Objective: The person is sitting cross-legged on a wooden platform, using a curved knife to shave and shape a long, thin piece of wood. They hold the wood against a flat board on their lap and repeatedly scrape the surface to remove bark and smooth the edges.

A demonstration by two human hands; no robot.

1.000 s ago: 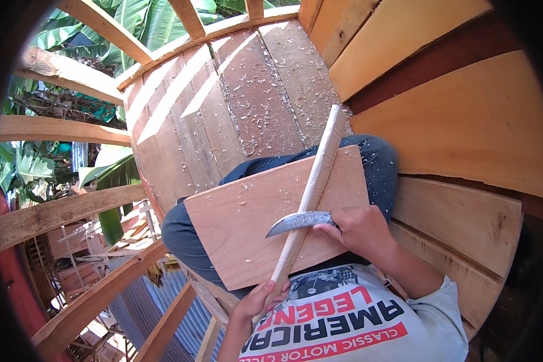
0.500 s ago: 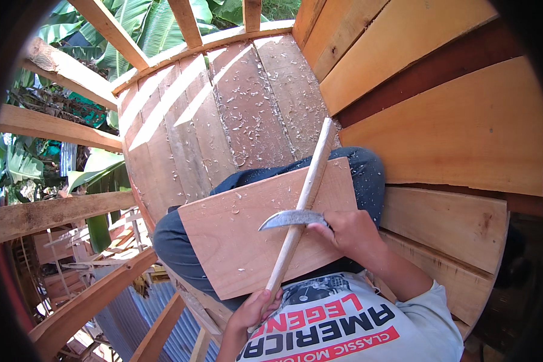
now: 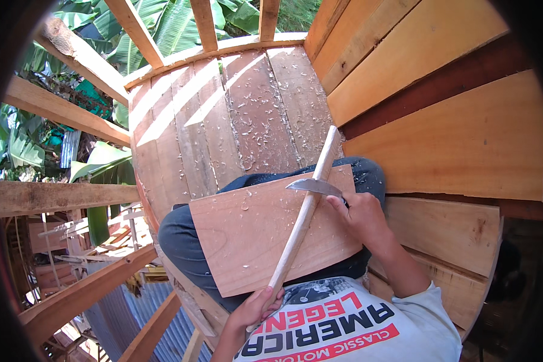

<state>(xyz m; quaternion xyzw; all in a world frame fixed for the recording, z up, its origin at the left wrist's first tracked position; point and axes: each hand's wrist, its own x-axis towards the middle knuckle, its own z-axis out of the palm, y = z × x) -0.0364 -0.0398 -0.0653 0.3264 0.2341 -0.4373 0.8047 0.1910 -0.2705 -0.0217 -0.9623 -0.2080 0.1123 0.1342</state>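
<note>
A pale wooden stick (image 3: 300, 228) slants across a flat board (image 3: 235, 241) lying on my crossed legs. Its lower end sits in my left hand (image 3: 259, 306), fingers closed round it near my shirt. My right hand (image 3: 363, 218) is closed on the handle of a curved knife (image 3: 315, 187). The grey blade lies across the upper part of the stick, its tip pointing left. Most of the knife's handle is hidden inside the fist. A few wood shavings (image 3: 245, 208) rest on the board.
Beyond my knees the plank floor (image 3: 247, 114) is strewn with shavings. Wooden plank walls (image 3: 446, 133) rise close on the right. On the left stand spaced wooden bars (image 3: 66, 198), with banana leaves (image 3: 163, 30) and corrugated metal sheets (image 3: 154, 314) outside them.
The knife and my right hand have moved up the stick, away from my body. My left hand keeps its grip on the lower end. The whole view has shifted slightly.
</note>
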